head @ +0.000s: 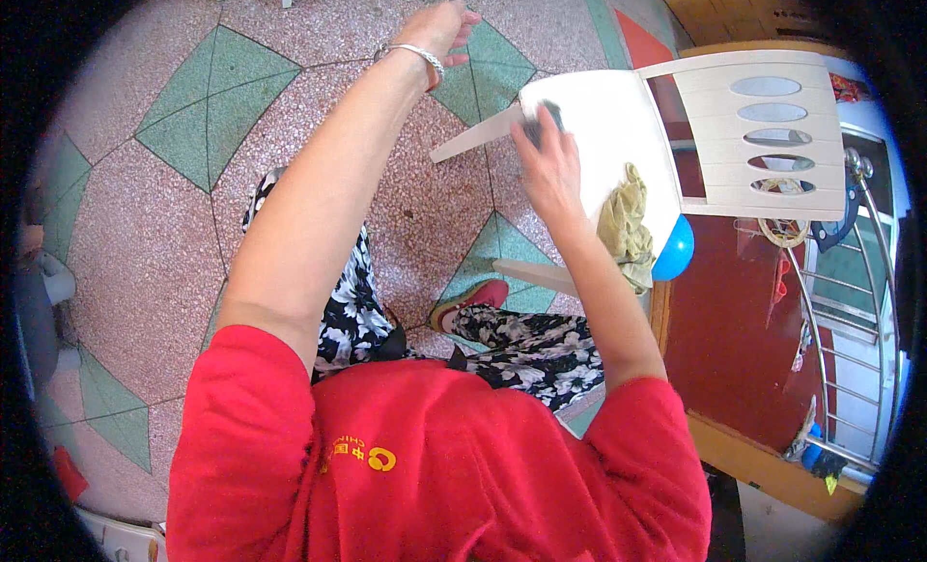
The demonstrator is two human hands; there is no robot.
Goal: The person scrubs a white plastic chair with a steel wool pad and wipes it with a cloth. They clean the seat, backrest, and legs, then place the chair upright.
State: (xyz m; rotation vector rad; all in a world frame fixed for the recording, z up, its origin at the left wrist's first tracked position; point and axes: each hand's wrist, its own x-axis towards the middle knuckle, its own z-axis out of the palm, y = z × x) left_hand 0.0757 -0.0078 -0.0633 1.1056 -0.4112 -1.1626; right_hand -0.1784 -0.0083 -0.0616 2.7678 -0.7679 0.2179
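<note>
My right hand [554, 174] is over the near-left edge of a white chair seat [605, 127], its fingers around a small dark object [542, 124]. Motion blur hides what that object is. A crumpled olive-yellow cloth [624, 225] lies on the seat beside my right wrist and droops over the edge. My left hand [438, 37], with a light braided bracelet [416, 51] at the wrist, hangs in the air above the floor, left of the chair. Its fingers are loosely bent and apart, and I see nothing in them; the palm is partly hidden.
The chair's slatted back [760, 135] has oval cutouts. One pale leg [474, 135] sticks out to the left. A blue ball or balloon [675, 250] shows beyond the seat, near a dark red surface [724, 323]. Curved metal rails [818, 330] stand at far right. Patterned terrazzo floor [145, 272] spreads left.
</note>
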